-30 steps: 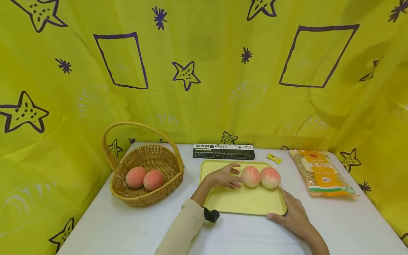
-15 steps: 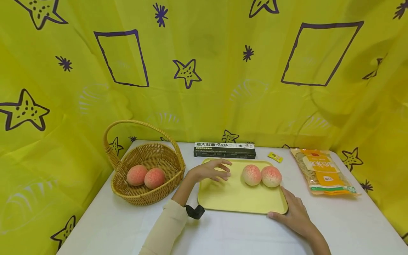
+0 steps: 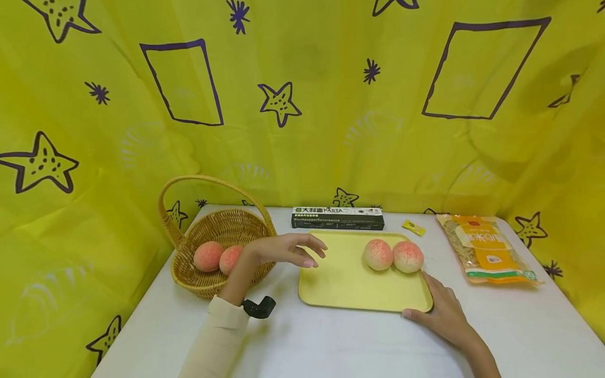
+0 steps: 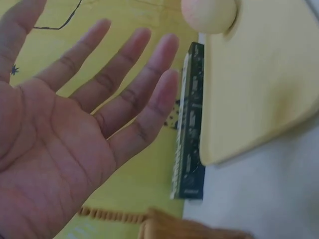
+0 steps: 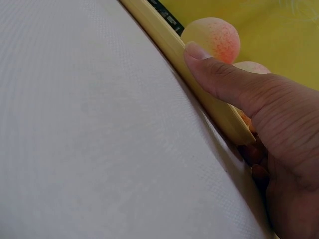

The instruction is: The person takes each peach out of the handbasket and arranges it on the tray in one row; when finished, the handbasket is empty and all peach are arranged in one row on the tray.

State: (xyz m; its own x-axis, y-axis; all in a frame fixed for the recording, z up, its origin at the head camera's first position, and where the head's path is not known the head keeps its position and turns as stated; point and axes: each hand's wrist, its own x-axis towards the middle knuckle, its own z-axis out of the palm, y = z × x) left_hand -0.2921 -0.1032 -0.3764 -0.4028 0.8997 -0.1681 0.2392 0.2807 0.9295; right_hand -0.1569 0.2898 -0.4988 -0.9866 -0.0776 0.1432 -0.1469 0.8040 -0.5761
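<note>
My left hand (image 3: 279,248) is held in the air between the wicker basket (image 3: 191,281) and the yellow tray (image 3: 350,287). Its fingers are spread and relaxed, and the left wrist view shows a bare palm (image 4: 47,144). At the tray's near right corner, my right hand (image 3: 446,317) grips the edge. The thumb (image 5: 217,72) lies on the rim and the other fingers wrap low at the side, partly hidden. Two pink-and-cream peaches (image 3: 378,255) sit side by side on the tray's right part. Inside the basket lie two pinker peaches (image 3: 208,256), one partly covered by my left hand.
Behind the tray stands a dark pasta box (image 3: 337,220). A small yellow packet (image 3: 414,227) lies to its right, and farther right is an orange-and-clear food bag (image 3: 487,249). The basket's tall handle (image 3: 212,178) arches up. A yellow curtain (image 3: 321,142) closes off the back.
My left hand has moved left, away from the peaches on the tray, toward the basket. My right hand has stayed at the tray corner. The view has shifted slightly.
</note>
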